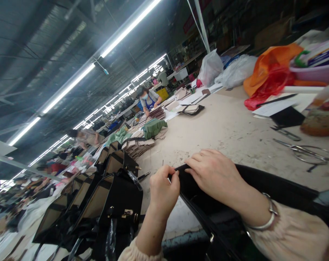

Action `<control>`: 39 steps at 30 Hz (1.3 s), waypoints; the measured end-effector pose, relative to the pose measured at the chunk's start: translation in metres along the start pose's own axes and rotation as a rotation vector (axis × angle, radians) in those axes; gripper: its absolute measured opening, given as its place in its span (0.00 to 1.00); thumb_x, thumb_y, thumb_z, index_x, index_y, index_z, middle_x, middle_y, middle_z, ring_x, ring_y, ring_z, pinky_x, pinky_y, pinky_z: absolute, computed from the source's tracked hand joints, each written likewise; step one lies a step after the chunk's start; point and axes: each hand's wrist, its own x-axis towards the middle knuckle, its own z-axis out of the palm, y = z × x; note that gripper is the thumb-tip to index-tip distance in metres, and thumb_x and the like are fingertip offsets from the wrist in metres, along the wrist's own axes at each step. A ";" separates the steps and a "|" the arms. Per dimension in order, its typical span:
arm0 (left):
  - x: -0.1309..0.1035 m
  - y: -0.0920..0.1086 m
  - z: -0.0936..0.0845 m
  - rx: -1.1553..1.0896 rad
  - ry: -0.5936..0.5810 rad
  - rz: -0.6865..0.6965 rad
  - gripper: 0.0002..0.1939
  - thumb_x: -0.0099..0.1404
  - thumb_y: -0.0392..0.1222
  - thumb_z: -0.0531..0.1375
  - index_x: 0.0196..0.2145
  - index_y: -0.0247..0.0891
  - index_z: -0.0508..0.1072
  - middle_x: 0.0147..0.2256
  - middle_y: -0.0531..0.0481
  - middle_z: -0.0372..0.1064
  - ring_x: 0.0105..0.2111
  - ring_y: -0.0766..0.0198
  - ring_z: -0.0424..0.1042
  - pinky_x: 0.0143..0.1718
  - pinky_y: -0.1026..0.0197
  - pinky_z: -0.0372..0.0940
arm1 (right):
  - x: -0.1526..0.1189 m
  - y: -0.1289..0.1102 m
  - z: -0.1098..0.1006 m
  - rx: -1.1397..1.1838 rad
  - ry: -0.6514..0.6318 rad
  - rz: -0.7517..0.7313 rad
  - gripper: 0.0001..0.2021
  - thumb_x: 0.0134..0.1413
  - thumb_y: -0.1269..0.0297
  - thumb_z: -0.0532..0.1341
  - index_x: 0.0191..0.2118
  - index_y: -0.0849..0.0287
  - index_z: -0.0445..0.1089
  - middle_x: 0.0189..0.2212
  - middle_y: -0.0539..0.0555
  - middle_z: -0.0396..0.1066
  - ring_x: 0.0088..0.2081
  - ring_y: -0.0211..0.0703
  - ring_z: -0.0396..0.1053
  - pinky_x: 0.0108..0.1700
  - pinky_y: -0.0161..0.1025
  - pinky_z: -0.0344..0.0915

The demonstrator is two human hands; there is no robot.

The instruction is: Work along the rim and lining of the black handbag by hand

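A black handbag (pixel 275 183) lies in front of me at the table's near edge, its mouth towards me and its inside dark. My left hand (pixel 164 192) is closed, thumb and forefinger pinched together at the far corner of the bag's rim. Just to the right, my right hand (pixel 216 177) bends over the same rim, its thumb on the near side and its fingers closed over the far side. Whether a thread or other small piece sits in the left pinch is too small to tell.
Several finished-looking black bags (pixel 123 197) stand at left. Scissors (pixel 308 150), thread snips (pixel 286 133) and a stained jar (pixel 320 117) lie at right. Further back are a green cloth bundle (pixel 154 128), stacked brown pieces (pixel 138 146), a red plastic bag (pixel 275 85) and a masked co-worker (pixel 149 99).
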 end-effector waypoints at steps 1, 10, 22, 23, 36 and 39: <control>0.000 0.001 0.000 -0.003 -0.007 0.002 0.06 0.60 0.36 0.57 0.25 0.37 0.68 0.26 0.54 0.68 0.28 0.66 0.67 0.32 0.64 0.58 | 0.000 -0.001 0.000 0.009 0.004 -0.008 0.03 0.57 0.63 0.58 0.34 0.55 0.68 0.32 0.50 0.69 0.38 0.46 0.63 0.49 0.45 0.52; -0.005 0.005 -0.005 -0.289 -0.121 -0.128 0.11 0.59 0.34 0.57 0.41 0.39 0.65 0.33 0.53 0.72 0.34 0.64 0.71 0.37 0.64 0.63 | 0.003 -0.010 0.010 0.011 0.060 0.019 0.06 0.58 0.65 0.58 0.32 0.55 0.70 0.29 0.48 0.70 0.38 0.43 0.64 0.61 0.55 0.37; -0.007 0.005 -0.028 0.354 -0.311 -0.136 0.10 0.62 0.39 0.54 0.24 0.37 0.68 0.21 0.51 0.65 0.22 0.63 0.64 0.24 0.63 0.48 | 0.003 -0.018 0.014 0.025 0.067 0.020 0.05 0.56 0.65 0.59 0.30 0.57 0.70 0.28 0.50 0.70 0.37 0.44 0.64 0.60 0.53 0.41; -0.005 0.004 -0.028 0.381 -0.317 -0.135 0.12 0.63 0.40 0.54 0.23 0.37 0.67 0.20 0.51 0.64 0.22 0.63 0.63 0.24 0.63 0.47 | 0.003 -0.018 0.014 0.029 0.063 0.016 0.05 0.56 0.65 0.59 0.30 0.57 0.70 0.29 0.50 0.70 0.37 0.44 0.64 0.60 0.53 0.41; 0.000 0.009 -0.020 0.644 -0.347 -0.084 0.18 0.66 0.42 0.49 0.25 0.37 0.72 0.23 0.44 0.69 0.26 0.55 0.70 0.24 0.60 0.48 | 0.004 -0.017 0.019 0.031 0.106 0.005 0.06 0.57 0.66 0.58 0.29 0.57 0.68 0.28 0.50 0.69 0.37 0.44 0.62 0.59 0.51 0.43; 0.001 0.010 -0.021 0.649 -0.353 -0.075 0.18 0.66 0.42 0.48 0.24 0.37 0.72 0.24 0.43 0.70 0.26 0.55 0.70 0.25 0.61 0.48 | 0.004 -0.019 0.021 0.020 0.123 0.008 0.07 0.57 0.66 0.57 0.28 0.57 0.68 0.27 0.50 0.68 0.37 0.44 0.61 0.59 0.50 0.44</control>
